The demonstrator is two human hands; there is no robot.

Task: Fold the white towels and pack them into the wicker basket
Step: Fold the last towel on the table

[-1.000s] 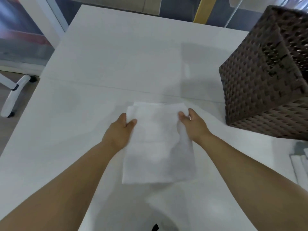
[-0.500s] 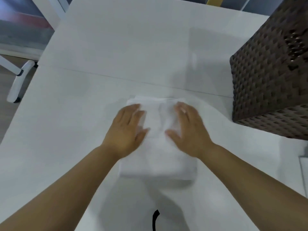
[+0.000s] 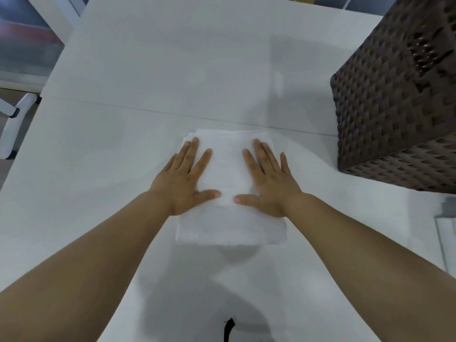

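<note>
Left hand [image 3: 183, 177] and right hand [image 3: 269, 178] press flat, fingers straight, on the folded towel [image 3: 229, 218] mid-table [image 3: 148, 70]. The basket [image 3: 394, 107] stands at the right edge, partly cropped; its inside is hidden.

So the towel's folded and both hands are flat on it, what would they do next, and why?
Probably grip the folded towel by its sides and lift it toward the wicker basket on the right. The left hand and right hand lie flat on it, fingers straight, and it looks compact and squared.
</note>
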